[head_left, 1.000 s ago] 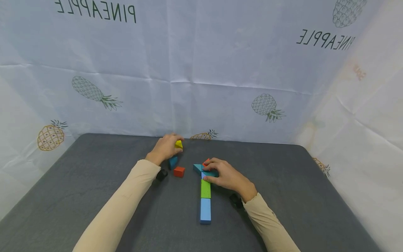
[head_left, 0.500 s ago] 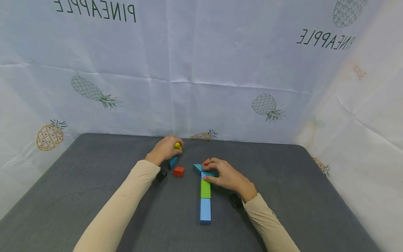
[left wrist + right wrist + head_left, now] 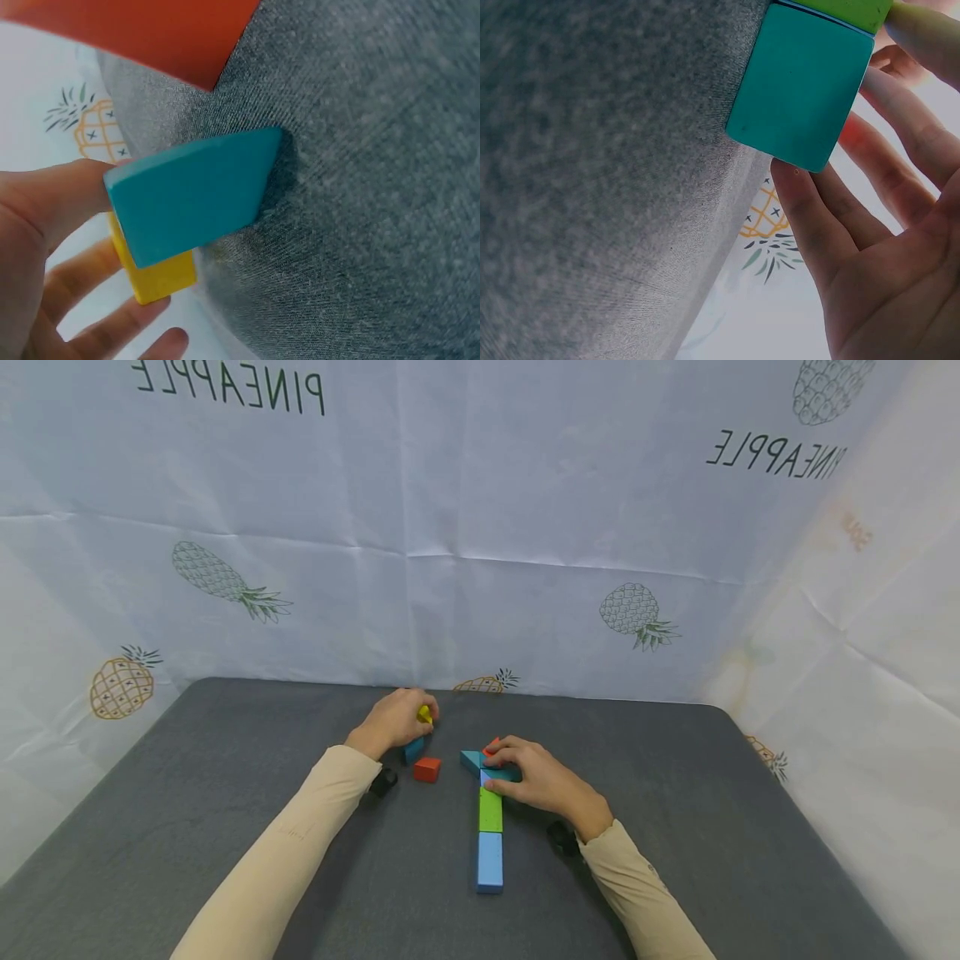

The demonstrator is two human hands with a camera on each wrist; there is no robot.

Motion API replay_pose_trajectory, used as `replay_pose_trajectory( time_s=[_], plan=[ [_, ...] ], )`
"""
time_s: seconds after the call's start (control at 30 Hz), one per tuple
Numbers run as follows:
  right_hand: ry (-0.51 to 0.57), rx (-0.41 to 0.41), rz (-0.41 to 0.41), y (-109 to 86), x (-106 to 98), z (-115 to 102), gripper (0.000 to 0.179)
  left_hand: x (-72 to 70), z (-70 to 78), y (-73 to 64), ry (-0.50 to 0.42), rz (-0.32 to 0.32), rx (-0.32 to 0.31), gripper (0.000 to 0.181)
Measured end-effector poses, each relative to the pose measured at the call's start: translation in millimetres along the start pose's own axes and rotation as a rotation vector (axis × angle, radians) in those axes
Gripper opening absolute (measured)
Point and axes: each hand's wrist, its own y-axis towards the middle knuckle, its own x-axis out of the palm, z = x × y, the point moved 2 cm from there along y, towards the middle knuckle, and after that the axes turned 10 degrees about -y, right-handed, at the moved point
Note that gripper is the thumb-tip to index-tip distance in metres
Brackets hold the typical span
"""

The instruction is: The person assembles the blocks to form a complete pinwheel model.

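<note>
In the head view my left hand (image 3: 392, 720) pinches a small yellow block (image 3: 425, 714) near the back of the table. Just below that hand lies a teal-blue block (image 3: 414, 749), which covers part of the yellow one in the left wrist view. A red block (image 3: 427, 769) sits closer to me. My right hand (image 3: 546, 783) has its thumb and fingers around a teal block (image 3: 802, 90) at the head of a column. Beside it are a teal triangle (image 3: 470, 761) and a red piece (image 3: 492, 745), partly hidden by fingers.
The column runs toward me with a green block (image 3: 491, 810) and a long light-blue block (image 3: 490, 862). All lie on a dark grey table (image 3: 645, 743). Behind its far edge hangs a pale cloth (image 3: 525, 527) printed with pineapples.
My left hand has shifted slightly toward me, and the yellow block has turned between its fingers. The right hand and the column look unmoved.
</note>
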Motion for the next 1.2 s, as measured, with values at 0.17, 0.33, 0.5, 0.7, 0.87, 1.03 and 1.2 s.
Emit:
replay_pose_trajectory(
  time_s=[0.17,0.33,0.5,0.7,0.87,1.03,1.2],
  plan=[
    [-0.001,-0.007,0.002,0.2,0.1,-0.1,0.034,0.8,2.5,-3.0,-0.005,0.044,0.042,0.021],
    [-0.002,0.000,-0.001,0.1,-0.6,-0.5,0.034,2.1,7.1,-6.5,-0.011,0.044,0.050,0.033],
    [-0.007,-0.002,0.003,0.2,-0.3,0.6,0.035,1.9,13.0,-12.2,-0.017,0.046,0.073,0.037],
    [-0.010,-0.001,0.008,0.1,0.6,1.2,0.034,1.3,19.6,-20.5,-0.030,0.067,0.107,0.036],
    [-0.011,-0.002,0.010,0.0,1.3,1.1,0.034,2.5,26.4,-27.5,-0.043,0.083,0.137,0.035],
    [-0.014,0.000,0.010,0.3,1.6,0.9,0.033,5.2,34.8,-35.2,-0.044,0.099,0.177,0.034],
    [-0.013,-0.001,0.010,0.4,1.7,0.5,0.033,9.1,41.5,-42.4,-0.056,0.102,0.186,0.034]
  ],
)
